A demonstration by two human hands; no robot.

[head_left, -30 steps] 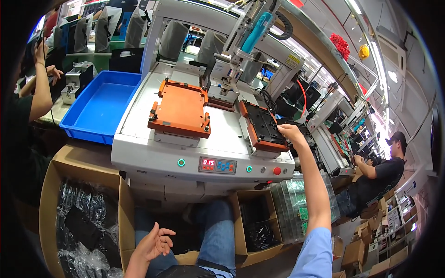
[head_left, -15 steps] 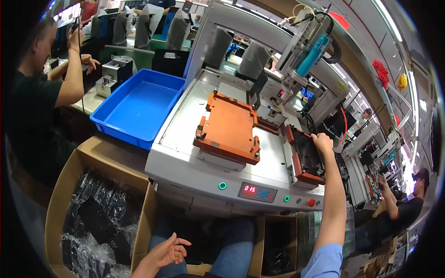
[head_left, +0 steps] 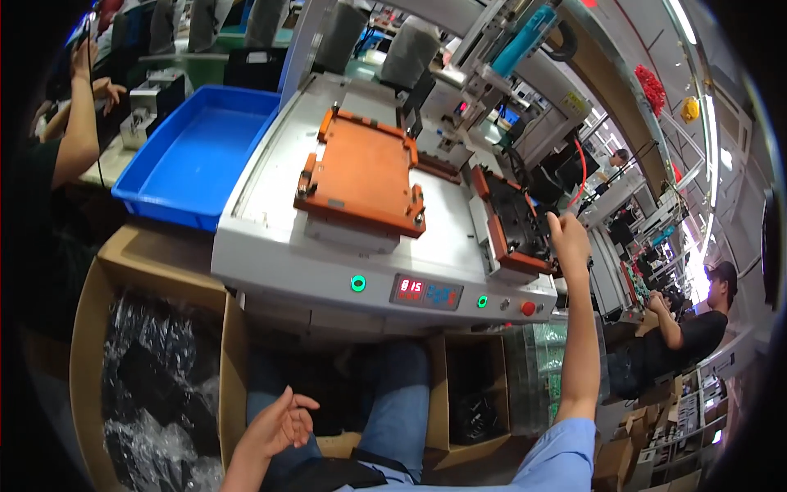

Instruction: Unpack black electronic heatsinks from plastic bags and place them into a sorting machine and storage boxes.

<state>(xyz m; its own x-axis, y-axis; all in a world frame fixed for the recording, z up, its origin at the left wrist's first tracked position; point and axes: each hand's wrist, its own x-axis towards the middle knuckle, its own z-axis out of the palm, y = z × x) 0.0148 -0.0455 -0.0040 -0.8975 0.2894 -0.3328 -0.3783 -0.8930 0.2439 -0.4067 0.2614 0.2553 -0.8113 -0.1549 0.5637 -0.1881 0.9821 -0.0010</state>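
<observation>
- Two orange fixtures sit on the grey machine worktop: a big empty orange fixture plate in the middle, and a smaller right fixture loaded with a black part, near the right edge.
- right hand is raised at the near right corner of the right fixture, fingers curled against its edge; can't tell whether it actually grips anything.
- left hand is low and near, over the lap just above the blue jeans; palm up, fingers loosely spread, holding nothing.
- Machine front panel, left to right: green button, red digit display, second green button, red button.
- Blue tray sits left of the machine, touching its side.
- Cardboard box near left holds black parts in clear plastic bags.
- Second cardboard box under the machine front, right of the knees, dark stuff inside.
- Screwdriver head with teal body hangs on the far side above the worktop.
- Another person's arm is at far left; one more person in black sits at the right.
</observation>
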